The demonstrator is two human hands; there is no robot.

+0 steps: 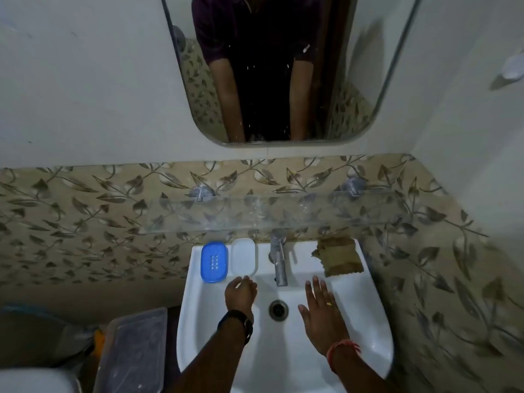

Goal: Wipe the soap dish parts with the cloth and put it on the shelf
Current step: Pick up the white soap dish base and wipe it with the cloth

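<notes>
Task not started, by look of it. Left hand [241, 292] loosely curled, empty, near white tray [243, 260]; right hand [321, 309] spread flat, empty. Blue insert [214, 261] beside tray on sink [365, 302] ledge. Cloth [338, 256] untouched right of tap [278, 260]. Glass shelf [269, 212] bare. Wiping, shelving all remain.

a: where does the single head view look from?
b: from above the sink [377, 330], at the person's head height, facing forward and steeply down toward the far wall.
a: how near is it?
b: close; both forearms enter from the near edge, the left hand [241, 292] and right hand [320, 310] over the basin.
a: how wide?
b: very wide. the mirror [283, 72] fills the far top, the glass shelf [269, 212] sits mid-frame, straight lines bow near the edges.
a: any second view to share scene with?
b: none; the mirror only reflects the person's torso and arms.
</notes>
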